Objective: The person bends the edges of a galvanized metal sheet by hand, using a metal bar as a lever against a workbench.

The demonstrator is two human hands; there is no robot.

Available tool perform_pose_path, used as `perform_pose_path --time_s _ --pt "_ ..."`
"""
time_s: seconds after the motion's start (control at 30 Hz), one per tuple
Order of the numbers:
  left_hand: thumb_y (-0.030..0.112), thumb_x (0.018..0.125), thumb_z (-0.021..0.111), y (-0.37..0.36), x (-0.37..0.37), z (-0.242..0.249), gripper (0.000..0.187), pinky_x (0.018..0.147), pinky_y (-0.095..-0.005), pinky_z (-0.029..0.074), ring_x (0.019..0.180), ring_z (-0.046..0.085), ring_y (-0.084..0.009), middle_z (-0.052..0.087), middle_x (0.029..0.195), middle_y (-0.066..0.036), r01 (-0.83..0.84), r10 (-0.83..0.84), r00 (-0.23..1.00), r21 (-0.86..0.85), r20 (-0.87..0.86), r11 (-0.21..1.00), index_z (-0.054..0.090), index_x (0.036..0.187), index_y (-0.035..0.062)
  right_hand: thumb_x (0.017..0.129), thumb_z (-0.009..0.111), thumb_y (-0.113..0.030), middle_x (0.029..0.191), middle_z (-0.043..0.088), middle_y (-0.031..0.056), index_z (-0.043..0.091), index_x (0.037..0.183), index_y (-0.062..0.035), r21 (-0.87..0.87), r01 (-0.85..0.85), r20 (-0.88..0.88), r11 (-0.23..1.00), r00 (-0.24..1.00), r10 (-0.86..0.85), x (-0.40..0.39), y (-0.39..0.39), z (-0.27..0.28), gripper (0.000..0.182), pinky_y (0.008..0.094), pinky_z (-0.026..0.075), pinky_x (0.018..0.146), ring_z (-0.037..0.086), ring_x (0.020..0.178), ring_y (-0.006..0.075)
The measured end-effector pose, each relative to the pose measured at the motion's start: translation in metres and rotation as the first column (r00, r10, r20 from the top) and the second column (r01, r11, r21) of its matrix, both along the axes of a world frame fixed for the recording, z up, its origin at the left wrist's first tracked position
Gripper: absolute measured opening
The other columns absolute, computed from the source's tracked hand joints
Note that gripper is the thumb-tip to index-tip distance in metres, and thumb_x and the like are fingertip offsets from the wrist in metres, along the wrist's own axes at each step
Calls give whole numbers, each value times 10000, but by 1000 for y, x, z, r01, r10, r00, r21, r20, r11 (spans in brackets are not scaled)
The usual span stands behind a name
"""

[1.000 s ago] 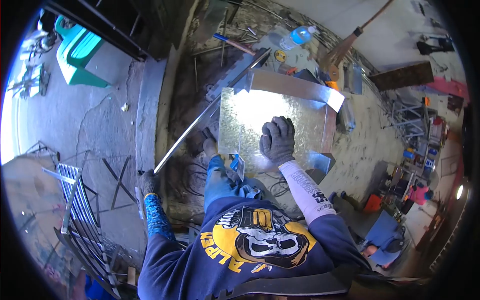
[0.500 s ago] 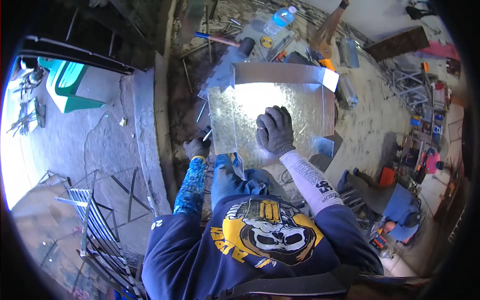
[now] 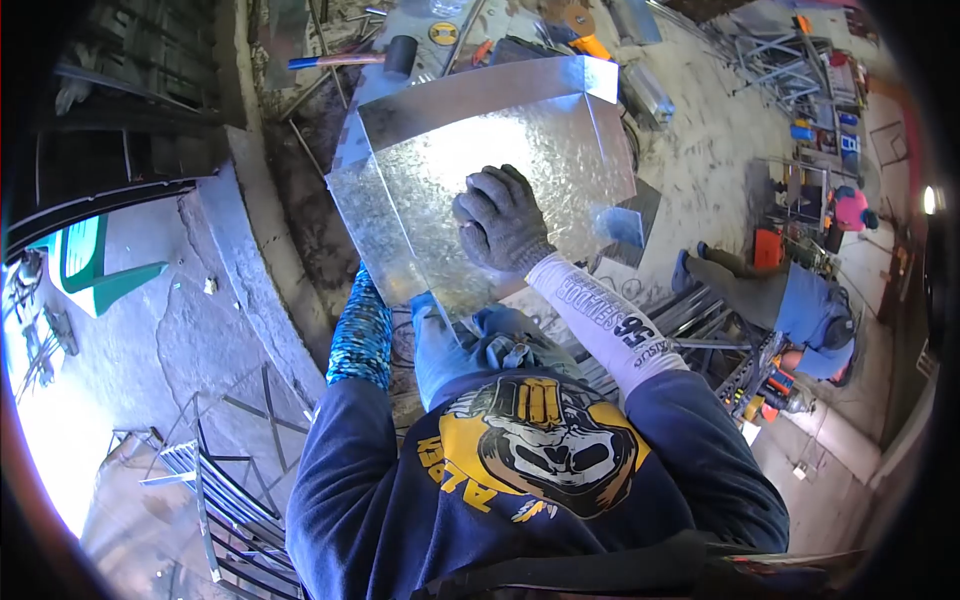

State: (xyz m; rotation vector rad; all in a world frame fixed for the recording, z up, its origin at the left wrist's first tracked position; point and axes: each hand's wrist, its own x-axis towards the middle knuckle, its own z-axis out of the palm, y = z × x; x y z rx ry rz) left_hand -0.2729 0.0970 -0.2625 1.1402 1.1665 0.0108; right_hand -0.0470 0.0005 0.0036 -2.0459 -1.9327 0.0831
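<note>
A shiny sheet-metal piece (image 3: 425, 190) with bent-up edges lies before me, tilted toward my lap, with a bright glare near its middle. On its face rests my right hand (image 3: 505, 220), in a dark grey knit glove. The fingers are curled in and closed; whatever they may hold is hidden. My left forearm, in a blue patterned sleeve (image 3: 360, 335), reaches up to the sheet's lower left corner. The sheet hides my left hand beneath it.
Beyond the sheet lie a black-headed mallet (image 3: 400, 57) and a yellow disc (image 3: 443, 34). At right, another person in a blue shirt (image 3: 812, 320) bends low near metal bars. A metal frame (image 3: 225, 485) stands lower left. A concrete ledge (image 3: 265, 220) runs along the left.
The sheet has turned and shifted left in view, my right hand still on it. My left hand, earlier visible beside the sheet with a thin light-coloured tool, has gone under it.
</note>
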Motion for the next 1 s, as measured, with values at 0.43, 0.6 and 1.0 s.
perform_pose_path --time_s 0.43,0.6,1.0 --pt "339 1055 556 45 -39 13 405 868 -322 539 985 668 -181 726 1166 -96 -323 295 935 131 196 937 676 1277 22 829 647 -305 1253 497 117 568 1140 -135 61 14 -31 998 999 -12 -1 -3 -3 363 545 373 1109 484 1226 376" --pt "393 1014 625 42 -44 217 419 914 -372 515 1005 657 -186 716 1158 -72 -476 657 637 -465 403 747 699 1207 29 839 704 -254 1057 609 119 637 1018 -113 5 260 -349 965 905 -243 -5 -14 8 237 464 483 955 586 1083 354" --pt "150 953 704 -26 -5 189 256 784 -308 486 861 608 -148 710 989 -50 -586 533 777 77 334 806 685 1147 -15 939 735 -427 966 659 91 621 1138 -97 -647 309 -633 697 -727 -265 13 -205 -2 402 414 578 801 649 926 266"
